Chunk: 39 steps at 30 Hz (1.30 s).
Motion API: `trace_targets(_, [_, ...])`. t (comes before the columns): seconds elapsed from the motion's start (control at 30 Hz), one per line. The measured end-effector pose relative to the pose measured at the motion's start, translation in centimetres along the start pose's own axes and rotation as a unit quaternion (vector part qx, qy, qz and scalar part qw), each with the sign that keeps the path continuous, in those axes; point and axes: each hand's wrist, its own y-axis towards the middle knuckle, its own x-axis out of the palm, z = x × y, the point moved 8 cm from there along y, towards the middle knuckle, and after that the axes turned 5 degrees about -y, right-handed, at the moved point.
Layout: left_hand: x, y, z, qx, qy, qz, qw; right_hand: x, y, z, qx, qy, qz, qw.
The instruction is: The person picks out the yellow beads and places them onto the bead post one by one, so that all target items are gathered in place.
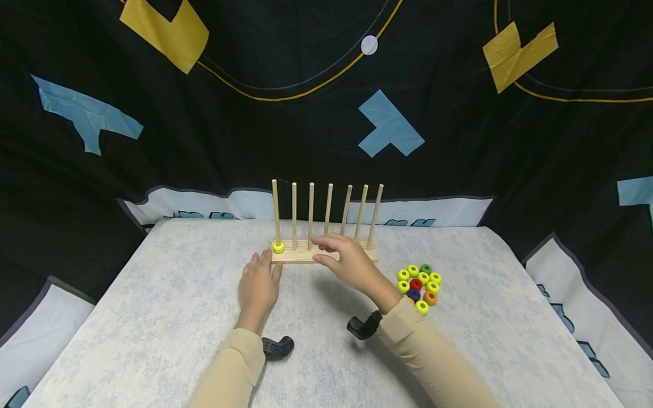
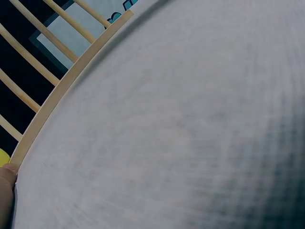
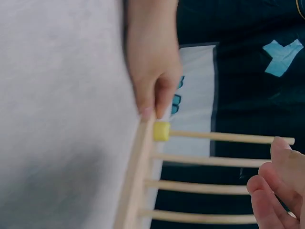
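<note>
A wooden peg stand (image 1: 301,258) with several upright pegs stands toward the back of the table. One yellow bead (image 1: 278,247) sits at the bottom of its leftmost peg, also visible in the right wrist view. My left hand (image 1: 257,289) grips the left end of the base between thumb and fingers; in the left wrist view only the thumb (image 2: 6,183) shows against it. My right hand (image 1: 349,263) hovers in front of the pegs, fingers loosely bent and holding nothing. It hides part of the base and the lower parts of some pegs.
Right of the stand lies a cluster of loose beads: several yellow beads (image 1: 432,287), a green bead (image 1: 425,268), a red bead (image 1: 415,284), a purple bead (image 1: 414,295) and orange ones. A dark curtain (image 1: 285,141) hangs behind the pale table (image 1: 168,317).
</note>
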Motion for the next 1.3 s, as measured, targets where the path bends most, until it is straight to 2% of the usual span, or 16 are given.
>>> trace_targets(0.27, [0.1,0.1,0.1,0.003,0.002,-0.005,1.0,-0.6,-3.0,4.1,0.035,-0.009,-0.011,0.9993])
trace_targets(0.6, [0.2,0.1,-0.1,-0.001,-0.002,-0.005,1.0,-3.7,-5.5,10.1,0.1,-0.048,0.003,0.9938])
trace_targets(0.73, [0.2,0.1,0.0,0.0,-0.005,-0.006,1.0,-5.1,-6.7,12.7,0.143,-0.064,0.0,0.9877])
trace_targets(1.0, [0.0,0.0,0.1,0.009,-0.009,0.003,0.9999,-6.6,-9.0,17.7,0.238,-0.085,-0.043,0.9665])
trace_targets(1.1, [0.0,0.0,0.1,0.011,-0.008,0.005,0.9999,-6.7,-9.7,18.8,0.254,-0.095,-0.065,0.9604])
trace_targets(1.3, [0.2,0.1,-0.1,0.01,-0.007,0.002,0.9999,-6.6,-10.3,19.3,0.257,-0.105,-0.083,0.9571])
